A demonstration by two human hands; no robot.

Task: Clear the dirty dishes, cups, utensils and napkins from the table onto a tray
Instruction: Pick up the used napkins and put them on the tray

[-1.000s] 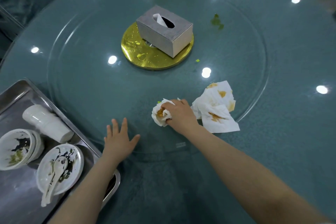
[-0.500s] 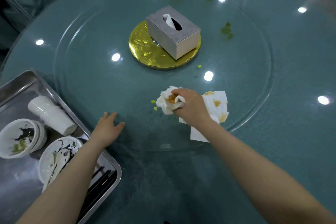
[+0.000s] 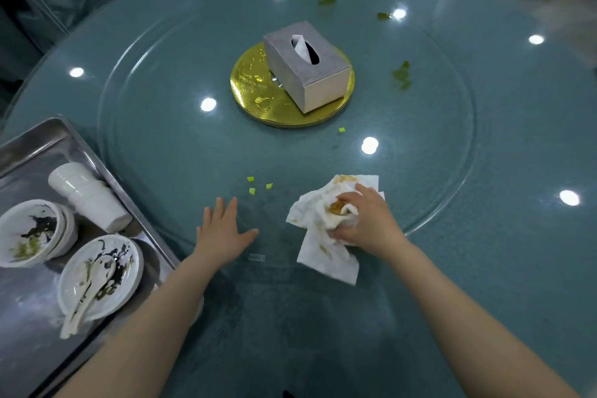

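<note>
1. Our right hand point(image 3: 365, 223) is clutching the stained napkins point(image 3: 323, 229) on the surface point(image 3: 484, 268); left hand point(image 3: 223, 229) is flat, empty.
2. Loose sheets could slip out before reaching the tray point(image 3: 29, 152).

You have one head view, looking forward and steeply down, close over the near edge of the glass table point(image 3: 484, 268), its tissue box point(image 3: 307, 68) farther ahead.

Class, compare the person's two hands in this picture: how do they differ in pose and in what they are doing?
The left hand lies flat and empty, fingers spread, on the glass; the right hand curls around the stained napkins, bunching them. The left hand is nearer the tray. Both rest on the table.
</note>
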